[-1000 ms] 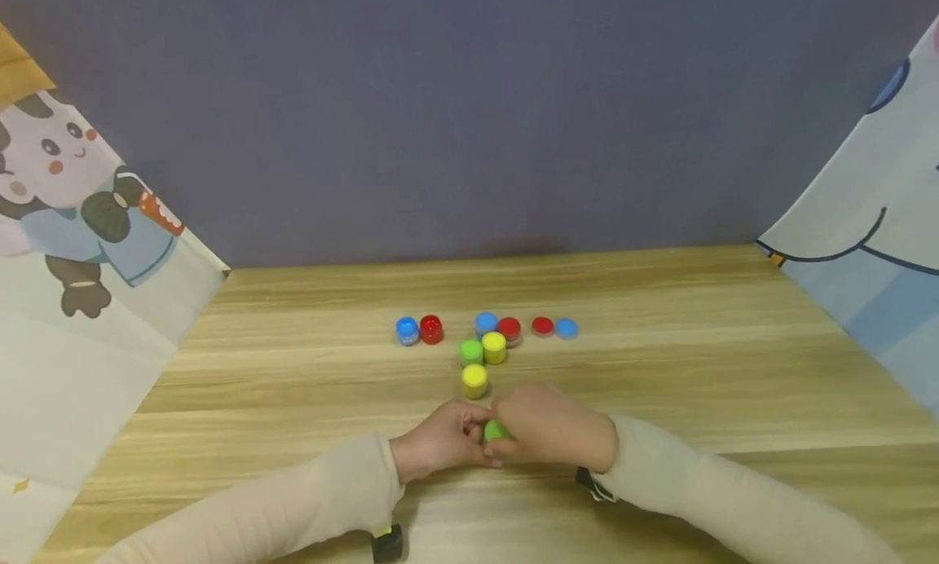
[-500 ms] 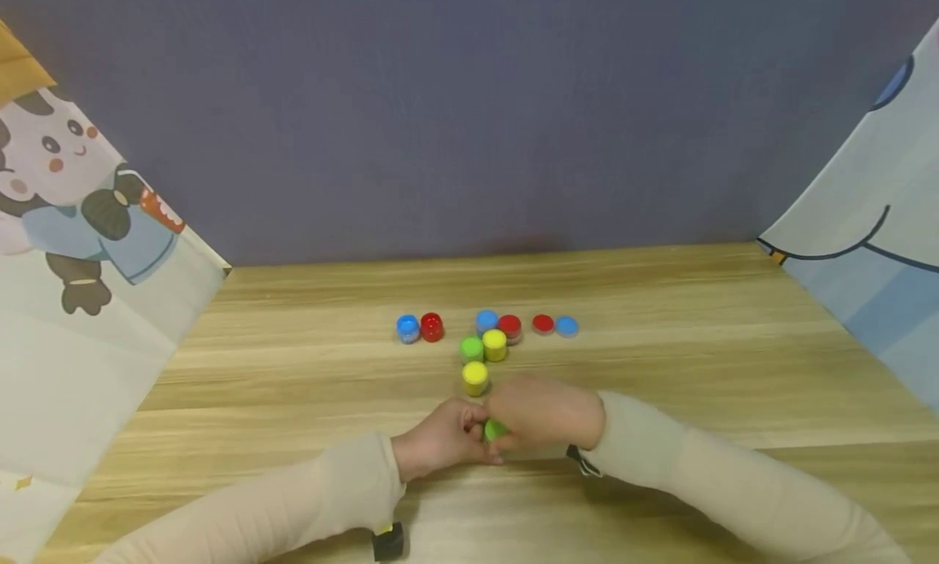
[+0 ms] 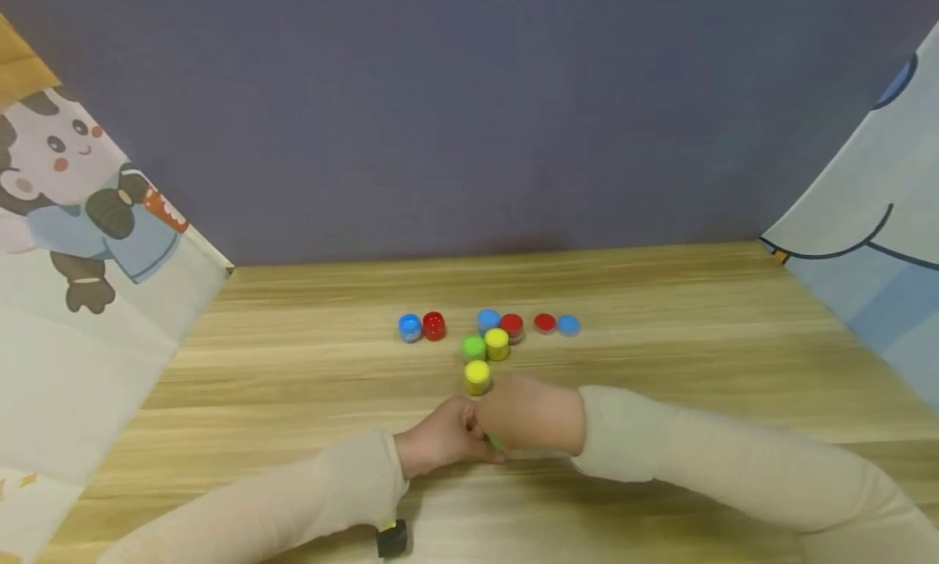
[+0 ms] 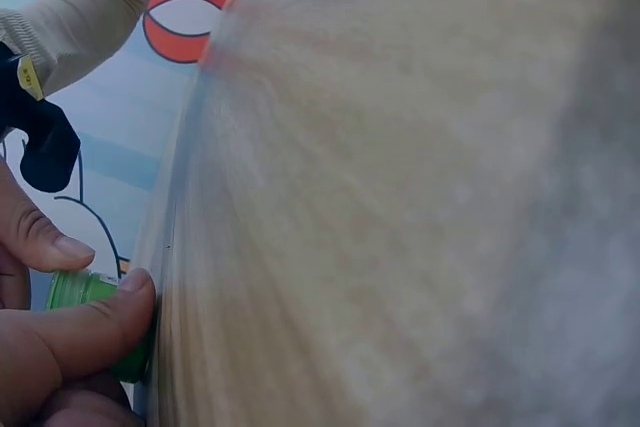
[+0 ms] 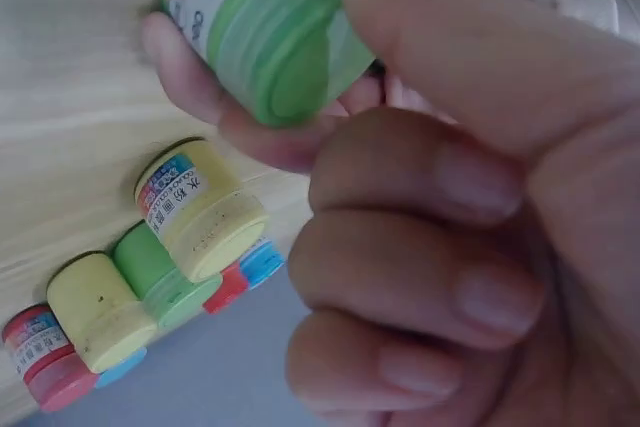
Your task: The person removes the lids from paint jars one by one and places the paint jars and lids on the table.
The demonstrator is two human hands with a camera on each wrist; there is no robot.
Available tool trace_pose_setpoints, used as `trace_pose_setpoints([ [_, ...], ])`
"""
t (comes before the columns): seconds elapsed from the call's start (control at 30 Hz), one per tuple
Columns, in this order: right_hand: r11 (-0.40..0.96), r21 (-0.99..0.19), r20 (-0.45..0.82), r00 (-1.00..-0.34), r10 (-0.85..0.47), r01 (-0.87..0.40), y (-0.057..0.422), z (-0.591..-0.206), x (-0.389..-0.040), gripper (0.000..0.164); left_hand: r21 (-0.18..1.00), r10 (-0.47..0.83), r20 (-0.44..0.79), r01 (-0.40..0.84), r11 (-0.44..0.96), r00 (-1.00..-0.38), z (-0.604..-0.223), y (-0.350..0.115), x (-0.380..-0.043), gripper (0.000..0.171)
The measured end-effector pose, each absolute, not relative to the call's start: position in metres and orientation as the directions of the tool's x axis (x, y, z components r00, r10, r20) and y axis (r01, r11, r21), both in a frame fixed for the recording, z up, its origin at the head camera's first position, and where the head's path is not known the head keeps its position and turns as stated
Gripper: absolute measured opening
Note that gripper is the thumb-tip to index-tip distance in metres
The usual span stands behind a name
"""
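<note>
Low on the wooden table my left hand [image 3: 440, 438] grips a green paint jar [image 5: 265, 22], its thumb laid along the jar's side in the left wrist view. My right hand [image 3: 531, 413] reaches over from the other side and pinches the jar's green lid [image 5: 300, 72], the other fingers curled in. From the head, only a sliver of this jar shows under the right hand. Just beyond the hands stands a yellow paint jar [image 3: 477, 377], with a second yellow jar [image 3: 496, 344] and another green jar [image 3: 473, 349] behind it.
A blue-lidded jar [image 3: 487, 320] and a red-lidded jar [image 3: 511, 328] stand at the back of the cluster. To their left are a lidless blue jar [image 3: 410, 328] and a lidless red jar [image 3: 434, 326]. A red lid [image 3: 545, 323] and a blue lid [image 3: 568, 325] lie right.
My right hand has turned and shifted left over the green jar, hiding more of its lid. The left hand keeps its grip in nearly the same place.
</note>
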State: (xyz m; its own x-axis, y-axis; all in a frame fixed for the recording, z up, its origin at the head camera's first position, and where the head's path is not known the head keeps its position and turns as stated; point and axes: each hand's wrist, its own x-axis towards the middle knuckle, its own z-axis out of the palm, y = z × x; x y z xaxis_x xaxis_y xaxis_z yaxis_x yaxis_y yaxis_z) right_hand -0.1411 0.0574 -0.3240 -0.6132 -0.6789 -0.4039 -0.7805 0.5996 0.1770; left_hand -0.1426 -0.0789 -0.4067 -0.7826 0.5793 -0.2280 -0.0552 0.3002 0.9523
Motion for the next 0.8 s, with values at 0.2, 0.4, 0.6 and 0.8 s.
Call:
trace_pose_setpoints([
  [0.2,0.540,0.219,-0.345,-0.582,-0.737,-0.813,0.063,-0.325,-0.137,0.010,0.951,0.576,-0.221,-0.043,0.306,-0.787,-0.407,-0.078,-0.142,0.016],
  [0.4,0.676,-0.118,-0.276,-0.630,-0.726,-0.727,0.076,-0.330,-0.144,0.012,0.945,0.583,-0.237,-0.046,0.322,-0.777,-0.407,-0.082,-0.142,0.017],
  [0.6,0.728,-0.187,-0.156,-0.712,-0.684,-0.659,0.083,-0.337,-0.138,0.030,0.949,0.598,-0.233,-0.046,0.312,-0.767,-0.406,-0.082,-0.142,0.038],
  [0.8,0.796,-0.134,-0.057,-0.797,-0.601,-0.591,0.083,-0.341,-0.132,0.052,0.943,0.588,-0.256,-0.065,0.326,-0.767,-0.403,-0.080,-0.142,0.039],
])
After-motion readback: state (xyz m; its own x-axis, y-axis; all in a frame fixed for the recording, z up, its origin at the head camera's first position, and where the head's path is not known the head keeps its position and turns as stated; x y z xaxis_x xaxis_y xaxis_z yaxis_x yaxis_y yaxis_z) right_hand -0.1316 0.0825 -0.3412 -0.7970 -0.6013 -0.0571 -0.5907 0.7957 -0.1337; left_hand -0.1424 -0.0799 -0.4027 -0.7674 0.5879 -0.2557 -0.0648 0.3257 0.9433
